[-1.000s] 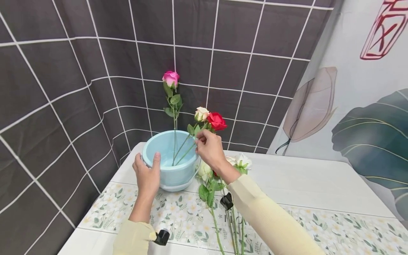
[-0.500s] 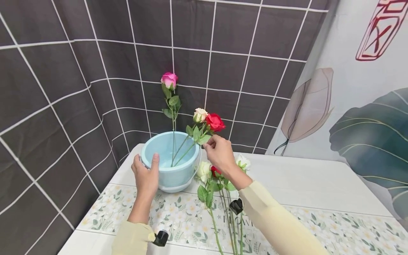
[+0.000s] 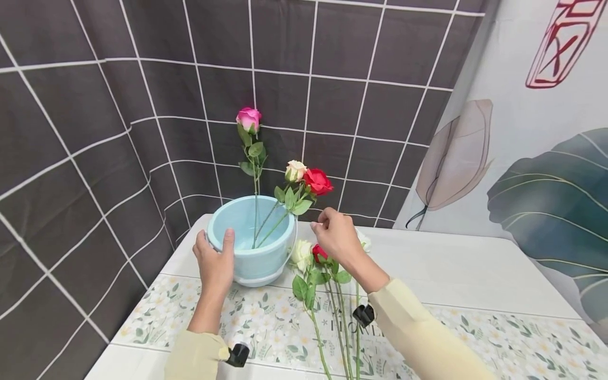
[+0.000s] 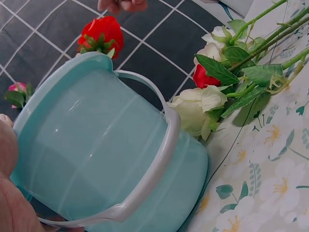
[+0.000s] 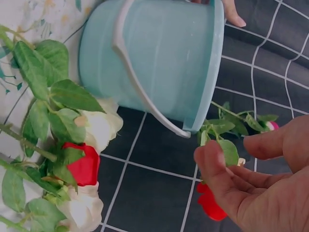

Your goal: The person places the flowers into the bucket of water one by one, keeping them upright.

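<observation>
My left hand holds the light blue bucket by its left rim, thumb over the edge. Inside the bucket, a pink rose stands tall, while a cream rose and a red rose lean over the right rim. My right hand hovers to the right of the bucket, apart from the red rose. In the right wrist view its thumb and loosely bent fingers have nothing between them. The bucket's pale handle hangs down its side.
Beside the bucket's right side, several loose roses lie on the table, among them a white rose and another red rose, stems toward me. A floral-print cloth covers the table. A dark gridded curtain hangs behind.
My right hand has let go of the red rose's stem and leaves and drawn back right and slightly down. The left hand keeps its hold on the bucket.
</observation>
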The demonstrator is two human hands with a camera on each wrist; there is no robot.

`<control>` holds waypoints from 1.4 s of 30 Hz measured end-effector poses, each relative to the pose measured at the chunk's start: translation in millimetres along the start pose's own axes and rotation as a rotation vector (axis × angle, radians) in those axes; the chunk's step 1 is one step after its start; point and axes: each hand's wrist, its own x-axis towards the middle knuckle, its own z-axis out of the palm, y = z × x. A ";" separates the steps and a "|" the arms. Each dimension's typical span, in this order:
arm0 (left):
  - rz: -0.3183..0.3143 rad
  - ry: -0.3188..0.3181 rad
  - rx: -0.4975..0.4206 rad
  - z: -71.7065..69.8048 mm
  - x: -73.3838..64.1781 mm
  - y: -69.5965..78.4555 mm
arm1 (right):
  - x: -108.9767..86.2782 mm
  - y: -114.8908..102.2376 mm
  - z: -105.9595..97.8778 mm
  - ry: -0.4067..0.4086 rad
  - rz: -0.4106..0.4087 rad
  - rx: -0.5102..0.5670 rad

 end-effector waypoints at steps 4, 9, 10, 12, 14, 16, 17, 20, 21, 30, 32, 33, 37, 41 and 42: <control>-0.008 -0.004 0.002 -1.3 -0.7 1.5 | -4.3 1.2 -0.8 -0.027 0.014 -0.050; -0.014 -0.007 0.002 -1.7 -1.0 1.6 | -9.5 4.0 -2.6 -0.055 0.018 -0.098; -0.015 -0.010 0.002 -1.9 -1.1 1.6 | -10.4 4.9 -3.1 -0.063 0.020 -0.104; -0.017 -0.013 0.001 -2.0 -1.4 1.6 | -12.3 7.3 -4.1 -0.070 0.023 -0.121; -0.016 -0.015 0.001 -2.1 -1.6 1.0 | -14.4 10.4 -4.8 -0.080 0.028 -0.135; -0.016 -0.014 0.004 -2.0 -1.6 0.6 | -16.4 13.7 -6.1 -0.095 0.030 -0.149; -0.016 -0.012 0.006 -1.9 -1.5 0.4 | -17.5 15.5 -6.7 -0.101 0.031 -0.154; -0.016 -0.009 0.008 -1.6 -1.0 0.2 | -20.6 21.2 -8.8 -0.122 0.030 -0.178; -0.016 -0.008 0.008 -1.5 -0.9 0.2 | -21.6 23.1 -9.7 -0.128 0.029 -0.184; -0.008 -0.007 0.003 -1.7 -0.5 0.7 | -29.6 35.3 -20.3 -0.186 0.044 -0.217; -0.008 -0.006 0.003 -1.6 -0.3 0.7 | -31.1 36.6 -22.2 -0.197 0.054 -0.227; -0.008 -0.006 0.004 -1.5 -0.1 0.6 | -31.8 37.1 -22.9 -0.204 0.060 -0.231; -0.008 -0.008 0.006 -0.9 0.5 0.2 | -36.0 39.0 -25.6 -0.227 0.069 -0.247; -0.009 -0.004 0.005 -0.4 1.2 -0.1 | -41.9 40.6 -26.8 -0.265 0.089 -0.245; -0.008 -0.004 0.004 -0.4 1.3 -0.2 | -43.5 41.0 -26.8 -0.278 0.096 -0.239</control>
